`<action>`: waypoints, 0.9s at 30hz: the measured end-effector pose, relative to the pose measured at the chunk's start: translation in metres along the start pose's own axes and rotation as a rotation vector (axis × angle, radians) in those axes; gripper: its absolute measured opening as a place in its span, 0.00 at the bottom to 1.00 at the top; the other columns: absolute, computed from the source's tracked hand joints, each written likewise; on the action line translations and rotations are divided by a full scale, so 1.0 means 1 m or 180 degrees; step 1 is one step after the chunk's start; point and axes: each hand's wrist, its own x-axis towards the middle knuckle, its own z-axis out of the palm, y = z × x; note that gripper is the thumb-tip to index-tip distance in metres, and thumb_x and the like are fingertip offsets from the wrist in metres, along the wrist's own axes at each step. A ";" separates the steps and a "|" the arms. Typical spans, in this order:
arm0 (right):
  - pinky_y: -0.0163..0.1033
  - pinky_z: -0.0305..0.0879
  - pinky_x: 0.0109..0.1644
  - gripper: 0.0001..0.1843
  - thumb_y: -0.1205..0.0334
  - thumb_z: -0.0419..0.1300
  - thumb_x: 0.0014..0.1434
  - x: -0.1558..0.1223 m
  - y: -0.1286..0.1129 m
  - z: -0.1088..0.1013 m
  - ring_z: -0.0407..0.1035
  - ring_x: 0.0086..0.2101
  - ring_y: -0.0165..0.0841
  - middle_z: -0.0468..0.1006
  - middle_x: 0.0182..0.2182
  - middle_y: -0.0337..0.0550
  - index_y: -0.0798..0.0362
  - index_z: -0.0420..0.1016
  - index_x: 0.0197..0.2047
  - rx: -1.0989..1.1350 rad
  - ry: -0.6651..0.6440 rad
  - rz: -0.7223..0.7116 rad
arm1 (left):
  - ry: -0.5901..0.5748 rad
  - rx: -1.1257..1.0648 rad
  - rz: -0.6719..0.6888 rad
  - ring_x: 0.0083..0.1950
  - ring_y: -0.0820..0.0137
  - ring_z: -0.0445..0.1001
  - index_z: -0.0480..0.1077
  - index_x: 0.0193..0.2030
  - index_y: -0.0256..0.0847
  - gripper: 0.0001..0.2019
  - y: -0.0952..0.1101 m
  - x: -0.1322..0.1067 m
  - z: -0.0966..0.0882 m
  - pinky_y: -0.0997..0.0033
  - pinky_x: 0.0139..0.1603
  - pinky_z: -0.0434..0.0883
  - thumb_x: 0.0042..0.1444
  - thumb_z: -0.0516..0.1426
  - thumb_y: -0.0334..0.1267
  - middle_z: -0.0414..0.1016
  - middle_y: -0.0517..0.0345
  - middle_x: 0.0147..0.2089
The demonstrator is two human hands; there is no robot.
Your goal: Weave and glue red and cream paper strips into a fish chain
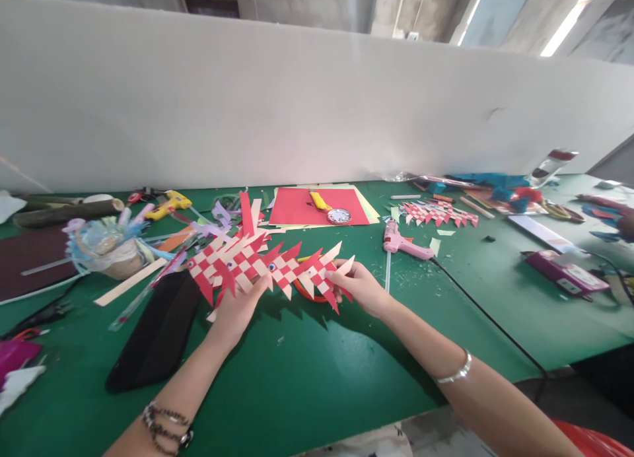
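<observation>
Between my two hands stretches a row of woven paper fish [284, 269], in red and cream checks with small eyes stuck on. My left hand [244, 305] grips the row from below near its middle, thumb in front. At the right end, my right hand [360, 286] pinches the tail of the last fish between thumb and fingers. Behind and below the fish shows part of an orange-red ring [313, 294], mostly hidden. Red and cream paper strips [246, 214] stand up behind the left fish. The row is held just above the green table [317, 378].
A pink glue gun [403, 242] with a cord lies to the right. Behind are red paper sheets [292, 206] bearing a yellow cutter [319, 201] and a round case [339, 215]. More woven fish [438, 212] lie back right. A black phone-like slab [158, 335] and a basket [111, 249] sit left.
</observation>
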 end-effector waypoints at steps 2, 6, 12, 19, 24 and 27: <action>0.29 0.56 0.21 0.14 0.51 0.60 0.51 -0.001 -0.001 0.000 0.60 0.17 0.22 0.70 0.19 0.33 0.56 0.71 0.29 -0.0012 0.0030 0.0006 | 0.0073 0.0208 -0.0006 0.37 0.60 0.75 0.70 0.21 0.44 0.06 0.002 -0.002 0.002 0.66 0.40 0.71 0.42 0.63 0.38 0.74 0.59 0.22; 0.30 0.57 0.23 0.15 0.51 0.61 0.50 -0.003 -0.001 0.000 0.61 0.18 0.22 0.70 0.20 0.34 0.55 0.71 0.30 -0.0038 0.0087 -0.0050 | 0.0243 0.0573 0.0124 0.41 0.57 0.74 0.72 0.23 0.43 0.04 0.010 -0.009 0.007 0.65 0.43 0.69 0.42 0.62 0.38 0.75 0.58 0.24; 0.30 0.58 0.23 0.15 0.50 0.61 0.51 -0.002 0.002 -0.001 0.61 0.18 0.23 0.70 0.21 0.35 0.56 0.72 0.31 -0.0113 0.0042 -0.0109 | -0.0125 0.0946 0.0501 0.38 0.59 0.73 0.72 0.19 0.44 0.08 0.015 -0.011 0.007 0.66 0.50 0.64 0.46 0.60 0.41 0.74 0.58 0.24; 0.30 0.59 0.23 0.15 0.52 0.61 0.51 -0.001 0.004 -0.001 0.62 0.18 0.22 0.71 0.21 0.35 0.56 0.72 0.32 -0.0038 0.0012 -0.0118 | -0.0741 0.1064 0.0747 0.31 0.63 0.72 0.71 0.18 0.44 0.17 0.018 -0.011 0.008 0.68 0.46 0.65 0.54 0.52 0.46 0.75 0.55 0.24; 0.29 0.59 0.23 0.14 0.52 0.62 0.51 0.000 0.006 -0.002 0.63 0.18 0.22 0.72 0.21 0.35 0.56 0.72 0.32 0.0050 0.0024 -0.0093 | -0.0807 0.0985 0.0537 0.29 0.63 0.73 0.72 0.19 0.44 0.17 0.017 -0.012 0.007 0.69 0.42 0.67 0.54 0.52 0.47 0.74 0.56 0.20; 0.29 0.59 0.22 0.14 0.52 0.62 0.51 0.000 0.007 -0.003 0.63 0.18 0.22 0.72 0.21 0.35 0.56 0.71 0.31 0.0052 0.0007 -0.0112 | -0.0850 0.1018 0.0478 0.28 0.64 0.73 0.72 0.19 0.44 0.17 0.015 -0.011 0.006 0.69 0.40 0.68 0.54 0.52 0.47 0.75 0.57 0.20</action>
